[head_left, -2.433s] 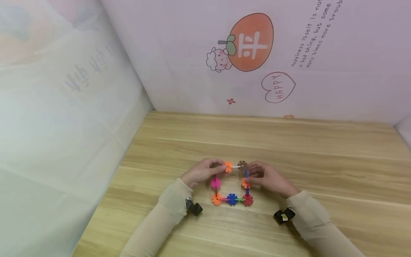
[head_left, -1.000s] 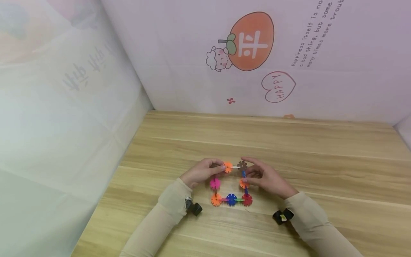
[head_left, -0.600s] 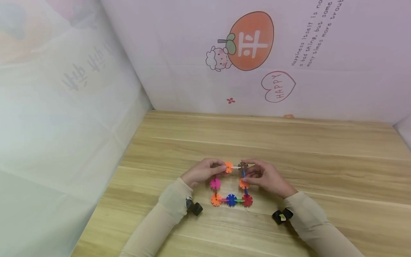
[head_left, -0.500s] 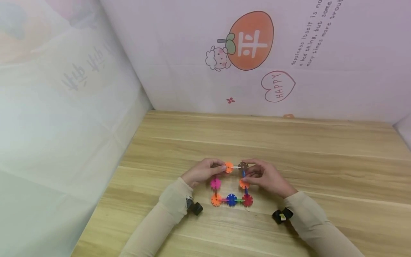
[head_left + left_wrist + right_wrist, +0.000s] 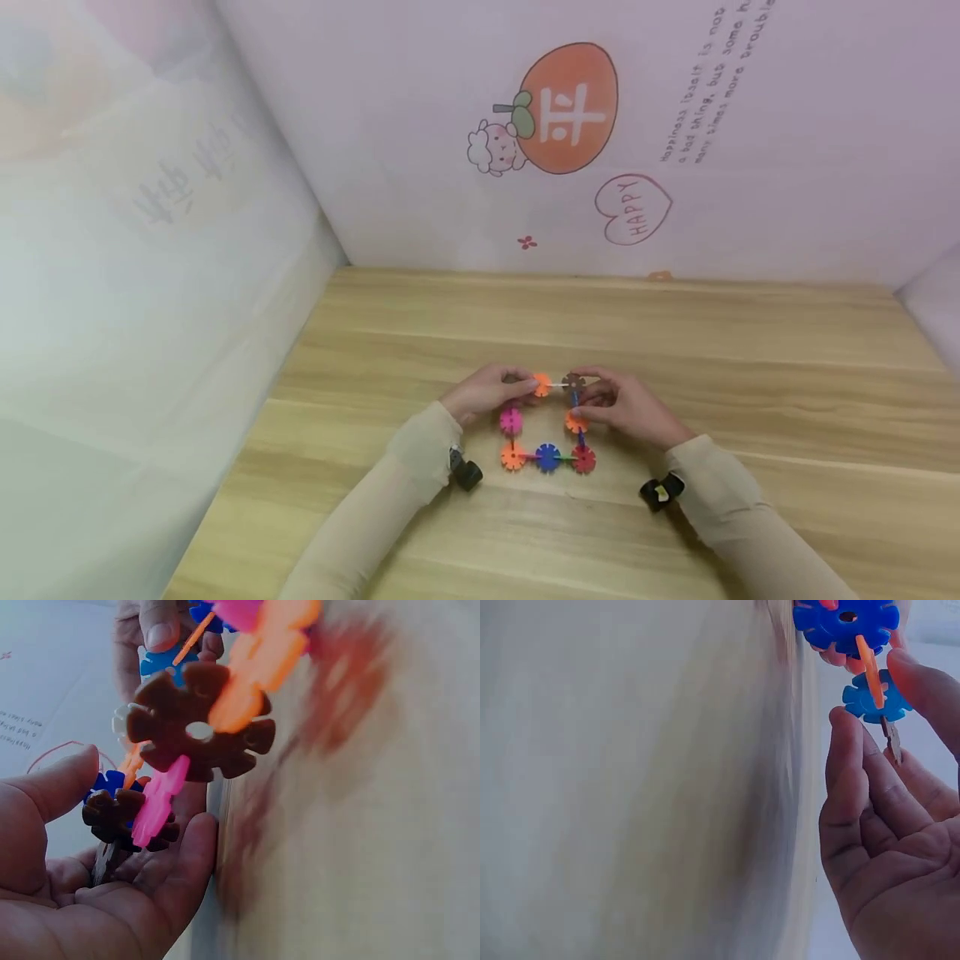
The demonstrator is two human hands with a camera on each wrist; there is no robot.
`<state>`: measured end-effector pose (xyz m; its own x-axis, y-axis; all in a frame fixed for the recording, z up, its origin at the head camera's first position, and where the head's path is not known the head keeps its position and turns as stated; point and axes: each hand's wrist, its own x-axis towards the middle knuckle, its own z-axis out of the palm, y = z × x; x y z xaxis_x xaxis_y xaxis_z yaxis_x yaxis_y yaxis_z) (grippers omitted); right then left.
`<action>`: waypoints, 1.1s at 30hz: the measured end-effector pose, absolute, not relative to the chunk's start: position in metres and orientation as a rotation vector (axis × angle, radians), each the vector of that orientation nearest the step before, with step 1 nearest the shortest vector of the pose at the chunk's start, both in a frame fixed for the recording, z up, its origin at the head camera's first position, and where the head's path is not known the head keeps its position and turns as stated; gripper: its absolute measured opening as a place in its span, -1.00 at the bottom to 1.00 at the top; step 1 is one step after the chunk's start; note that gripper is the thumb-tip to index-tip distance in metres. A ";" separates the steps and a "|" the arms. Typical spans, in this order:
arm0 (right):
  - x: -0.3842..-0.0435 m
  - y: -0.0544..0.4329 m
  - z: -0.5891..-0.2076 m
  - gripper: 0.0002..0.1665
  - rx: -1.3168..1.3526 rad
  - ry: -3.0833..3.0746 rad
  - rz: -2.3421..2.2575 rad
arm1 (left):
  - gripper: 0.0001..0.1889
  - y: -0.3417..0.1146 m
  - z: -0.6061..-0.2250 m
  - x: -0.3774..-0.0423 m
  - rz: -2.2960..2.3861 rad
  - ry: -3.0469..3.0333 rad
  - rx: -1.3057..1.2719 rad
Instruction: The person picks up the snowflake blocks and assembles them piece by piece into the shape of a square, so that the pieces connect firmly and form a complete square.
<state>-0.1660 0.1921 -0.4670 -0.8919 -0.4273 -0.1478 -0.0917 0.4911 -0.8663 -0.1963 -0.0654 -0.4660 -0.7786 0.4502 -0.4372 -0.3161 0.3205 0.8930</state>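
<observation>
A closed, roughly square ring of slotted snowflake discs (image 5: 547, 457) is held between both hands, some discs flat to the head view and others edge-on. My left hand (image 5: 491, 390) grips its far left corner, by the orange disc (image 5: 542, 384). In the left wrist view the thumb lies at a dark blue disc, with a brown disc (image 5: 199, 724) and a pink disc (image 5: 160, 801) near it. My right hand (image 5: 630, 408) pinches a light blue disc (image 5: 877, 696) on the right side, its index finger reaching over the brown corner disc. The left fingertips are partly hidden behind discs.
The wood-grain table (image 5: 405, 325) extends around the ring. A printed pale cloth wall (image 5: 420, 150) stands at the back, and another hangs on the left (image 5: 187, 292). Each wrist carries a small black camera (image 5: 467, 475).
The right index finger has stretched out over the brown corner disc since the oldest frame. Lately the head view has shifted, and ring and hands have moved slightly rightward and toward the back wall.
</observation>
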 end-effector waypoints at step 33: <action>-0.206 0.211 -0.482 -0.12 -0.459 2.520 -1.168 | -0.58 -0.045 -0.471 -0.221 1.377 2.321 0.160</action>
<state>-0.2063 0.2114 -0.4822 -0.8953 -0.4174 -0.1558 -0.1510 0.6132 -0.7753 -0.2211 -0.0452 -0.4707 -0.8987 0.3130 -0.3072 -0.1195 0.4992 0.8582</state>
